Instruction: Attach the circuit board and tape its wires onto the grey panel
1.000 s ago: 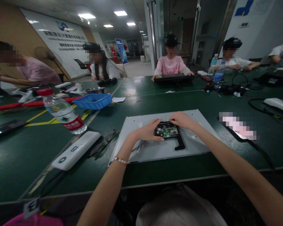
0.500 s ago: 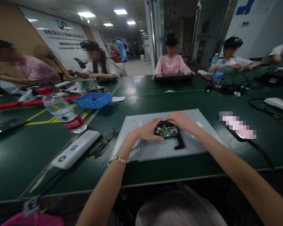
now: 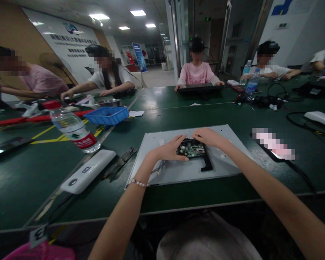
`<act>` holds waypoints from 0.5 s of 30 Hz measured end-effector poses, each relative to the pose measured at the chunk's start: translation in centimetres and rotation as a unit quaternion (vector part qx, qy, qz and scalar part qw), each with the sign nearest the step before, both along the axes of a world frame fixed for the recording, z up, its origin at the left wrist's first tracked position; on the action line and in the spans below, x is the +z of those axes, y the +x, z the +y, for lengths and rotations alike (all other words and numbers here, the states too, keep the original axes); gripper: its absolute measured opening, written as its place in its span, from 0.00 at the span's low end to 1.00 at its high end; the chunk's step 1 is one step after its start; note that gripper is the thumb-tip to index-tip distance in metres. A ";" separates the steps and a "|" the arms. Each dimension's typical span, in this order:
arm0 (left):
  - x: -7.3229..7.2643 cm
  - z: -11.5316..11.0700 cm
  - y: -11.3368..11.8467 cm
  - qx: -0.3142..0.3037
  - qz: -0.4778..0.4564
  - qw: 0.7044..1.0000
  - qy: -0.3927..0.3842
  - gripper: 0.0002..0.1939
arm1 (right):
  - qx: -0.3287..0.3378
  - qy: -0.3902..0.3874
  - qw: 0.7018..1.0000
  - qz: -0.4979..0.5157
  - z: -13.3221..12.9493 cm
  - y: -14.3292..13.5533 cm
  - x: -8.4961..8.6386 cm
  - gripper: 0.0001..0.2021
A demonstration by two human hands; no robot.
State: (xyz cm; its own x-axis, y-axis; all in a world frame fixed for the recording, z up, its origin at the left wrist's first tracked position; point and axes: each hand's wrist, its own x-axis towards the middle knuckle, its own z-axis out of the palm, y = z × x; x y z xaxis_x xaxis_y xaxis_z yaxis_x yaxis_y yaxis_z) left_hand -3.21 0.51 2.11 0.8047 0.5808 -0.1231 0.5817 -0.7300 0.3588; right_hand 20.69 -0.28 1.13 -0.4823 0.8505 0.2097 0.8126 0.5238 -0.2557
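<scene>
A black frame with a green circuit board lies on a flat light-grey panel; a black hooked arm of it points down toward me. My left hand grips its left side, thumb along the near edge and fingers at the far left corner. Fingers of my right hand are pressed together on its far right edge; their tips are partly hidden. A thin cable lies on the panel beside my left wrist.
On the green table are a water bottle, a white power bank, glasses, a blue tray and a phone. Several people sit around it; one across holds a dark panel.
My hands stay nearly in place, the right fingers shifted very slightly. Across the table at the left, a person in white has stretched an arm out leftward.
</scene>
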 end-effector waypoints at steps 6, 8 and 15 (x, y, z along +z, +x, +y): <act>0.3 -0.4 -0.1 0.013 0.013 0.998 0.057 0.54 | -0.051 -0.007 0.998 0.041 -0.6 2.4 1.7 0.16; 0.5 -0.7 0.3 0.008 0.003 0.995 0.095 0.51 | -0.061 -0.033 0.996 0.047 -1.1 3.8 1.7 0.15; 0.8 -2.2 2.7 -0.051 -0.032 0.974 0.217 0.37 | -0.112 -0.176 0.976 0.071 -2.9 8.3 -0.1 0.17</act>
State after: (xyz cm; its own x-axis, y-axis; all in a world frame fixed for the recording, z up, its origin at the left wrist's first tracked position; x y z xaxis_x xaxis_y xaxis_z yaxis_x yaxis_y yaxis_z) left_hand -0.47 -1.66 2.94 0.8594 0.4825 0.1694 0.4838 -0.8744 0.0362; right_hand 29.01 -3.15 1.06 -0.2632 0.9627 -0.0626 0.8404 0.1970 -0.5049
